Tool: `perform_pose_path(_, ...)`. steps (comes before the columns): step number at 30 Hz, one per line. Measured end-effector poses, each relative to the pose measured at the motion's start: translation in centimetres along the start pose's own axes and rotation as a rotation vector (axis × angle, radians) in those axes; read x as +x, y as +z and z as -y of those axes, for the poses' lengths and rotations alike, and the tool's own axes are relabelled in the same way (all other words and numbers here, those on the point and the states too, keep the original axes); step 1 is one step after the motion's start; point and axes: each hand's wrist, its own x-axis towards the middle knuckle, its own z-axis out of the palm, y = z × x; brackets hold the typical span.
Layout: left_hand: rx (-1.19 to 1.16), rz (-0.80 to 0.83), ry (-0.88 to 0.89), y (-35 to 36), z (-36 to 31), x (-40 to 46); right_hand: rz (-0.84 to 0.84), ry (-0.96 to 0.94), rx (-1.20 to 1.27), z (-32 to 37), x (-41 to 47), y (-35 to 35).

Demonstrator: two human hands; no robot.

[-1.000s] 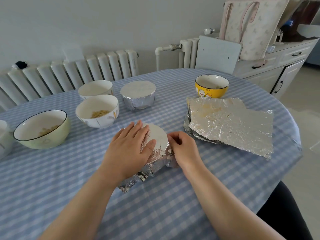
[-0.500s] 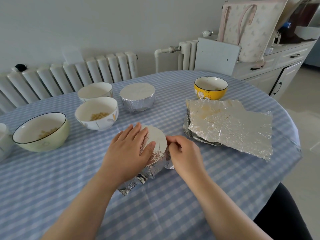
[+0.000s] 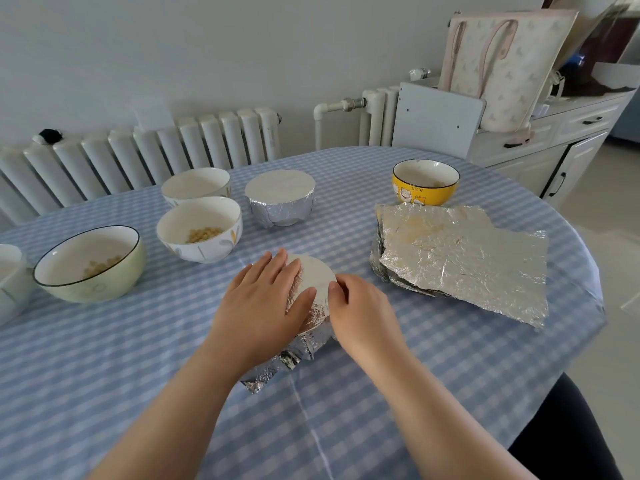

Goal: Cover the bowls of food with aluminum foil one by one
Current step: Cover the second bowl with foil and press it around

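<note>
I count one bowl finished: the foil-wrapped bowl at the far middle of the table is sealed flat across the top with its skirt tucked in. The bowl I am working on now sits right in front of me, near the table's centre, with foil stretched smooth over its mouth but a loose flap sticking out at the near side, so I judge this one only partly done. Left to cover are the white bowl with yellow kernels, the plain white bowl behind it, the green bowl at the left, and the yellow bowl on the far right; a white vessel at the left edge is cut off, so I cannot tell what it is. A stack of foil sheets lies to the right of the current bowl, enough by the look of it. My left hand lies flat on the foil top, fingers straight and together, thumb out along the rim, pressing it down. My right hand is at the bowl's right edge with fingers curled inward, seemingly pinching the foil against the rim, though the fingertips are mostly hidden behind the hand.
</note>
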Motion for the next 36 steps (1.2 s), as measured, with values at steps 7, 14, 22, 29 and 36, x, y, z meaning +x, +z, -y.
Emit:
perform_pose_path(7,-0.014,-0.009,0.000,-0.1,-0.1,-0.1,0.048,0.066,0.300,-0.5,0.3,0.0)
perform_pose_path(14,-0.012,0.003,0.003,-0.1,0.0,-0.1,0.186,0.102,0.299,-0.4,1.1,-0.1)
perform_pose_path(22,-0.011,0.012,0.005,-0.1,0.1,0.0,0.207,0.098,0.392,-0.3,1.3,-0.3)
perform_pose_path(29,-0.011,0.017,-0.008,-0.1,0.0,0.0,0.219,0.129,0.470,-1.2,1.0,0.5)
perform_pose_path(36,-0.025,0.069,-0.046,-0.6,-0.2,0.1,0.375,0.272,0.864,-2.6,1.6,-0.7)
